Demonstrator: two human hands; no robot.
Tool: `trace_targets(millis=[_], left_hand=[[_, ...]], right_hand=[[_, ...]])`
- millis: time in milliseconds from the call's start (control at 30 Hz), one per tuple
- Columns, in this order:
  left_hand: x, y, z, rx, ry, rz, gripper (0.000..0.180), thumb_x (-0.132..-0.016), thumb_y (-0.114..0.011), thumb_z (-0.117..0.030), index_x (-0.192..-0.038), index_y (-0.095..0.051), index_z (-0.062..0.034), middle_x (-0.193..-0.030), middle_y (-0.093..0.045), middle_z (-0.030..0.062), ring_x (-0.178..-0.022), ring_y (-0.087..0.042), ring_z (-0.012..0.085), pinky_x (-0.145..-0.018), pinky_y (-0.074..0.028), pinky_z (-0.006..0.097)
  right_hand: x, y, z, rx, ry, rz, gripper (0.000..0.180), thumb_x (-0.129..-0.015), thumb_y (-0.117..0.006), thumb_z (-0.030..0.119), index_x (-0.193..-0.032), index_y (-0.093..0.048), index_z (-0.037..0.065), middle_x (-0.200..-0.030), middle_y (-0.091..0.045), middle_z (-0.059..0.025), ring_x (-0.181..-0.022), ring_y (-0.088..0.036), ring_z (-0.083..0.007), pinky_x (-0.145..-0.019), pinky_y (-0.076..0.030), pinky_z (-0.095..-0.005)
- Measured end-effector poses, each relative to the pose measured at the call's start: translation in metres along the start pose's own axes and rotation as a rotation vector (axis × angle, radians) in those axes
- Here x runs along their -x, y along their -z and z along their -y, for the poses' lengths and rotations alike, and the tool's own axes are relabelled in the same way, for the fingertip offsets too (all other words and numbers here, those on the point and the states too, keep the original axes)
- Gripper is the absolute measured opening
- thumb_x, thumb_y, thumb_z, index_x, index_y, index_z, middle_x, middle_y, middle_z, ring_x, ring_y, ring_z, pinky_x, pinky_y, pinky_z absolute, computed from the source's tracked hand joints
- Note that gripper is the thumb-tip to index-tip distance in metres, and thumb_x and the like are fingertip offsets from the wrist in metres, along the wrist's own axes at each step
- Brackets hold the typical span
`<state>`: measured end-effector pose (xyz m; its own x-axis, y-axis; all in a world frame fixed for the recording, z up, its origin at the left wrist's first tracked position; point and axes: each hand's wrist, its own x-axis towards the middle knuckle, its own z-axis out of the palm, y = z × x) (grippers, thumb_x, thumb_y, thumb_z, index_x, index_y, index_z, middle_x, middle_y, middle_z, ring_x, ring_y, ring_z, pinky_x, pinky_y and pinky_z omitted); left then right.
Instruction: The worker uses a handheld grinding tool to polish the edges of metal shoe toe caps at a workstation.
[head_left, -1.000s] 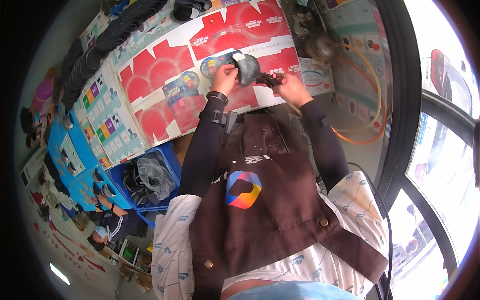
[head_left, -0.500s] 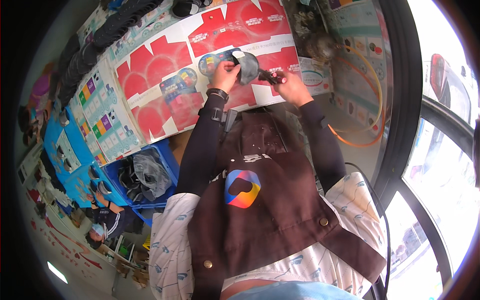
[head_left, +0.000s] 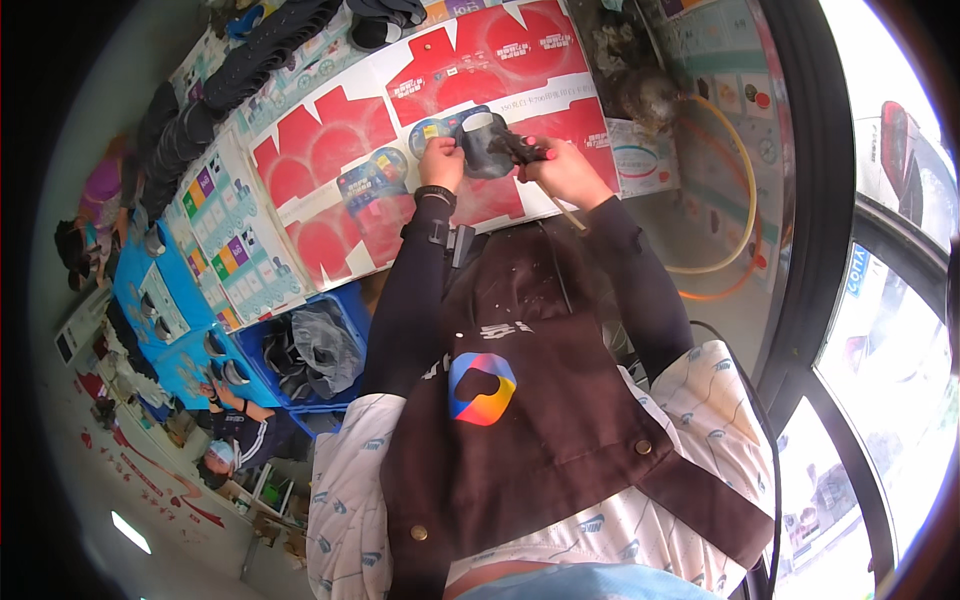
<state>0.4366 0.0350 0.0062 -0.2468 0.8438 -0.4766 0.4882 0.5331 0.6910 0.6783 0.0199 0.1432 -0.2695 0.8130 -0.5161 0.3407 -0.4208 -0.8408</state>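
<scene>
Over a table covered with red and white printed card sheets [head_left: 320, 145], my left hand [head_left: 441, 165] grips the left edge of a dark grey, cup-shaped curved piece [head_left: 487, 160] with a pale patch at its top. My right hand [head_left: 572, 176] is closed around a dark hand tool [head_left: 522, 148] with pinkish-red ends. The tool's tip is against or just over the right side of the curved piece; I cannot tell which. A thin tan strip or tube [head_left: 563, 207] hangs below my right hand.
Dark curved pieces [head_left: 265, 55] lie in rows along the far left. A blue crate [head_left: 357, 310] holds more, beside a grey plastic bag [head_left: 325, 350]. A yellow hose [head_left: 752, 190] loops at right, near a window frame [head_left: 800, 300]. Co-workers [head_left: 240, 440] are at left.
My right hand and the tool have moved left, closer over the curved piece, which has turned. A tan strip now shows below my right hand. The view has shifted slightly.
</scene>
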Motion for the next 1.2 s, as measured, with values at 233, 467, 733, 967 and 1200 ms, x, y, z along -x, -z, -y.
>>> trace_targets(millis=[233,467,733,967,1200], left_hand=[[0.002,0.011,0.002,0.328,0.135,0.203,0.027,-0.095,-0.058,-0.011,-0.118,-0.057,0.0031,-0.106,-0.066,0.0145,-0.085,-0.069,0.023,-0.071,-0.059,0.035],[0.006,0.017,0.001,0.407,0.222,0.237,0.028,-0.096,-0.054,-0.013,-0.12,-0.057,0.0009,-0.104,-0.068,0.0127,-0.089,-0.069,0.0213,-0.071,-0.057,0.033],[-0.009,0.029,0.024,0.44,0.186,0.183,0.025,-0.096,-0.053,-0.01,-0.119,-0.06,-0.0022,-0.11,-0.069,0.0121,-0.088,-0.068,0.0203,-0.071,-0.055,0.032],[-0.01,0.057,0.027,0.394,0.213,0.114,0.024,-0.096,-0.054,-0.012,-0.117,-0.062,-0.003,-0.105,-0.071,0.0094,-0.084,-0.066,0.0154,-0.069,-0.053,0.027],[-0.005,0.059,0.02,0.374,0.226,0.127,0.024,-0.095,-0.057,-0.015,-0.115,-0.064,-0.0046,-0.103,-0.071,0.0069,-0.079,-0.064,0.0121,-0.067,-0.05,0.025]], right_hand=[[-0.019,-0.02,0.007,0.286,-0.112,-0.243,0.036,-0.079,-0.062,0.015,-0.112,-0.066,0.001,-0.089,-0.071,-0.0176,-0.087,-0.069,-0.0251,-0.078,-0.051,-0.0358],[-0.027,-0.011,0.003,0.161,-0.1,-0.237,0.035,-0.079,-0.055,0.022,-0.106,-0.07,0.004,-0.095,-0.067,-0.0277,-0.095,-0.063,-0.0462,-0.084,-0.05,-0.0487],[-0.036,-0.004,0.007,0.144,-0.124,-0.071,0.034,-0.074,-0.059,0.021,-0.102,-0.069,0.002,-0.094,-0.067,-0.0269,-0.091,-0.064,-0.044,-0.079,-0.05,-0.0465],[-0.038,0.006,0.015,0.289,-0.017,0.103,0.033,-0.077,-0.059,0.022,-0.102,-0.068,0.003,-0.095,-0.068,-0.0247,-0.09,-0.064,-0.0423,-0.08,-0.05,-0.0457],[-0.032,0.013,0.023,0.299,-0.003,0.179,0.033,-0.081,-0.056,0.022,-0.106,-0.067,0.004,-0.097,-0.067,-0.0249,-0.092,-0.063,-0.0437,-0.081,-0.05,-0.0462]])
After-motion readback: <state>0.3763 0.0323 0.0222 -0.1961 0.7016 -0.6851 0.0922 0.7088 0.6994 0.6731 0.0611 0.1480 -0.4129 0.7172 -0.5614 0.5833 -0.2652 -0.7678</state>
